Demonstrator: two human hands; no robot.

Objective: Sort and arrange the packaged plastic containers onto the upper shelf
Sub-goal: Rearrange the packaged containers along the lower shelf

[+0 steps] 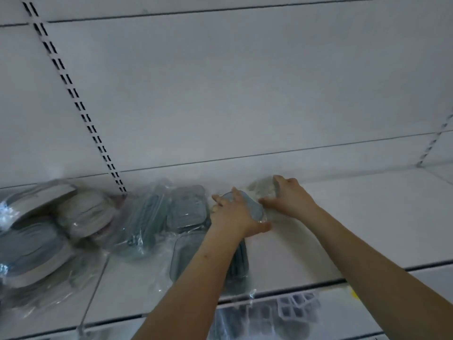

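Left hand (232,214) spread flat on the grey wrapped container (247,204) on the upper shelf (367,229), long axis running front to back; right hand (286,195), fingers splayed, just right, touching its wrap.

Both bare forearms reached up and forward, converging. The left hand (235,217) lay palm down with fingers spread. The right hand (288,196), just beside it, had its fingers splayed and bent, thumb pointing toward the left hand.
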